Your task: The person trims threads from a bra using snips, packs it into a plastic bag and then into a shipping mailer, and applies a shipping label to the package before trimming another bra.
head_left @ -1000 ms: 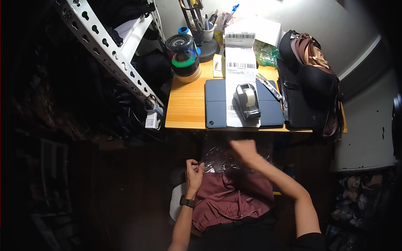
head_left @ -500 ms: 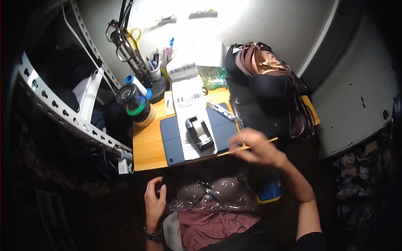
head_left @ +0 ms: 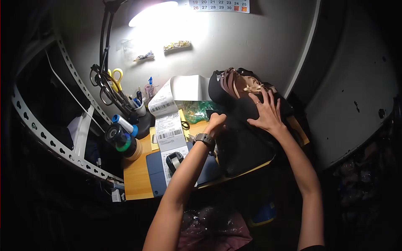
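We find the black pile (head_left: pixel 245 150) on the desk (head_left: pixel 136 184), right side: left hand (head_left: pixel 217 122) at its left edge, right hand (head_left: pixel 269 115) over its upper part. Left fingers curl in; whether they grip fabric we cannot tell. Right fingers spread wide. We note dark, flat fabric below, moulded cups (head_left: pixel 247 108) and brown-and-tan straps (head_left: pixel 239 85) heaped above. Left to right we log: white shelf frame (head_left: pixel 54 136), green-lit speaker (head_left: pixel 121 141), blue case (head_left: pixel 155 175) under a label strip (head_left: pixel 168 125), tape dispenser (head_left: pixel 173 160), green plastic (head_left: pixel 194 112). Left forearm (head_left: pixel 176 190) partly hides the case. Below the desk we see a maroon garment (head_left: pixel 235 239).
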Demonstrator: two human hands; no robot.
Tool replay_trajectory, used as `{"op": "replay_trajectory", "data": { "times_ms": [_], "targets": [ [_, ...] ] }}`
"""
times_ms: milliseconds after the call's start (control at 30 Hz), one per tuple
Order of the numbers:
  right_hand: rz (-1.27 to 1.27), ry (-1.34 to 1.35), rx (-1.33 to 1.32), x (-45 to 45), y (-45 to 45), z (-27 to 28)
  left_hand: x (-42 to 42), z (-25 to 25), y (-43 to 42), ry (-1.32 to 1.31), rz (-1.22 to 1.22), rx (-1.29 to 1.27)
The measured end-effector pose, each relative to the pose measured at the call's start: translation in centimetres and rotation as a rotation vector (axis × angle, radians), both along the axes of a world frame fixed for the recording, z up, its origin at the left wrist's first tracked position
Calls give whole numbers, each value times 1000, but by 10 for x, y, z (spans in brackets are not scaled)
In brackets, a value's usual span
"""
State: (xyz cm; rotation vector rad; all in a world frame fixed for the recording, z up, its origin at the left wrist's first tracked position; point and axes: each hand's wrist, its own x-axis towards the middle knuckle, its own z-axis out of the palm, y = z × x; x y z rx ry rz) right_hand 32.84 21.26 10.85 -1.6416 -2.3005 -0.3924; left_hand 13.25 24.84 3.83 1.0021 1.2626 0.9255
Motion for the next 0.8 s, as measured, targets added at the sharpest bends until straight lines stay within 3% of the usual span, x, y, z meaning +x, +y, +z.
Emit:
{"op": "replay_trajectory", "data": {
  "times_ms": [33,67,133,200,267,300,367,500,567,633,800],
  "targets": [
    [-55,191,-130,9,1,-4,9,-2,5,34,72,-42],
    [24,223,-71,20,9,-21,16,-21,21,11,114,-50],
    [41,231,-37,20,8,-28,18,-83,60,448,-175,328],
    [74,260,-14,18,11,-32,34,-87,64,523,-231,281],
    [74,216,-3,17,14,-34,47,-26,21,690,131,114],
    [76,170,7,16,16,-36,49,-10,11,691,127,114],
    [78,166,21,13,19,-42,49,16,-2,919,199,389],
    [-33,208,-3,13,41,-46,20,83,-17,1028,63,546],
    [5,231,7,13,48,-46,-10,96,-43,1174,52,1115],
    [-44,213,-47,8,47,-40,-29,125,-96,1026,55,1260],
    [-137,153,-92,-1,56,-47,-56,148,-238,774,9,950]
  ]
}}
